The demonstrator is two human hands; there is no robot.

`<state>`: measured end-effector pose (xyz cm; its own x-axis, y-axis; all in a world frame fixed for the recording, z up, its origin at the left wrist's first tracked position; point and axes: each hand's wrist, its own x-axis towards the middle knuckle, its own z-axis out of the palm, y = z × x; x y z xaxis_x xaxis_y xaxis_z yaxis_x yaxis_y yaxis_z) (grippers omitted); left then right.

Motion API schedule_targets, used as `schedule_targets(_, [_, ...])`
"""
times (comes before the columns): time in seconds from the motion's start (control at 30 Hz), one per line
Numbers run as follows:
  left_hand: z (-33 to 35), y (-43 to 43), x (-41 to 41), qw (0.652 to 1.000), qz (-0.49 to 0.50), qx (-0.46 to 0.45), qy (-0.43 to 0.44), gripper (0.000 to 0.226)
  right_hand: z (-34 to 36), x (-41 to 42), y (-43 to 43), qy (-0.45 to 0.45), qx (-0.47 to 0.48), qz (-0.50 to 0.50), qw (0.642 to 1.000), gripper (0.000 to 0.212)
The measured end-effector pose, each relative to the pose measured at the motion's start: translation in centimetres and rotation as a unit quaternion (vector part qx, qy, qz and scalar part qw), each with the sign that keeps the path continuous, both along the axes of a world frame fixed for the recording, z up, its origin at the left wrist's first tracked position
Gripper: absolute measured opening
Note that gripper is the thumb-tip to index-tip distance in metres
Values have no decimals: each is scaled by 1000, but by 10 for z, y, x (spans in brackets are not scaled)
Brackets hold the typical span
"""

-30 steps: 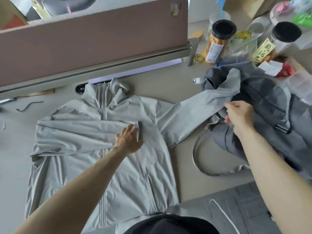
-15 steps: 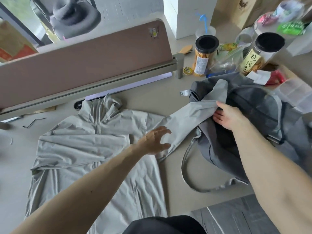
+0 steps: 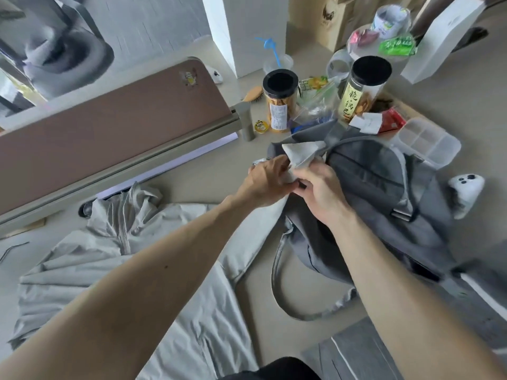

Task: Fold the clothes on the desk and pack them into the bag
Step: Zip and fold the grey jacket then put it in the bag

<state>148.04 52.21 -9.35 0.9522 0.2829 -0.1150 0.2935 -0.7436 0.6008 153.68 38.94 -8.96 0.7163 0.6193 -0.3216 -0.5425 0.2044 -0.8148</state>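
Two big soft things lie on the smooth tan desk (image 3: 255, 300). We see the pale grey zip jacket (image 3: 82, 283) spread flat on the left. Its cloth is thin and crinkly, and its collar points to the brown divider board (image 3: 109, 127). On the right sits the dark grey cloth bag (image 3: 370, 174), lumpy and round. Its long strap (image 3: 275, 283) makes a loop on the desk. One jacket sleeve (image 3: 300, 153) reaches from the jacket up onto the bag, and its end sticks up in a pointy fold. Behind the bag stand a clear round jar with a white label (image 3: 280, 102) and a jar with a yellow label (image 3: 362, 97), both with black lids. A clear plastic box (image 3: 428, 142) with little square parts sits beside the bag.

Both bare arms reach out and meet over the bag. We see the left hand (image 3: 267, 179) curled round the sleeve end. The right hand (image 3: 321, 193) pinches the same sleeve end, knuckles up. The two hands touch.
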Motion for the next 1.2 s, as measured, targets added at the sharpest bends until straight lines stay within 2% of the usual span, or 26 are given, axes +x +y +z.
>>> schedule_targets(0.07, [1,-2,2,999,15,-19,-23,27,-2,-2,-6,31,53,-8,998,22])
schedule_targets(0.13, [5,-2,3,998,13,-49,-27,36,-8,0,-11,86,92,-26,992,17])
schedule_targets(0.23, [13,-1,1,995,-10,-94,-22,50,-19,3,-14,146,80,-52,985,17])
schedule_targets(0.33, [18,2,-4,976,-8,-216,21,49,-29,3,-16,203,77,-60,974,33])
schedule_targets(0.4, [23,4,-9,951,-3,-306,38,58,-30,4,-15,217,79,-67,971,40])
schedule_targets(0.47, [28,8,-10,946,17,-318,53,60,-28,7,-14,223,90,-106,965,35])
schedule_targets(0.57, [26,18,-10,952,39,-297,61,48,-21,19,-16,189,63,-161,967,40])
schedule_targets(0.67, [22,26,-9,945,65,-319,34,67,-5,31,-26,133,20,-159,978,42])
schedule_targets(0.7, [23,26,-8,947,70,-312,27,66,0,35,-30,113,14,-154,981,40])
schedule_targets(0.8, [34,23,-3,960,73,-269,23,45,21,41,-43,66,15,-142,987,30])
schedule_targets(0.9, [34,22,6,978,75,-193,22,39,40,47,-55,23,29,-129,991,32])
schedule_targets(0.97, [37,18,9,987,77,-143,21,21,50,50,-63,13,24,-126,992,36])
schedule_targets(1.07, [44,6,11,991,81,-83,-62,21,63,55,-68,-8,-8,-120,993,49])
schedule_targets(1.13, [58,-7,13,986,75,-95,-115,22,74,54,-66,-41,-43,-116,991,43])
schedule_targets(1.2, [72,-20,16,975,39,-188,-112,21,84,53,-63,-92,-66,-102,988,48])
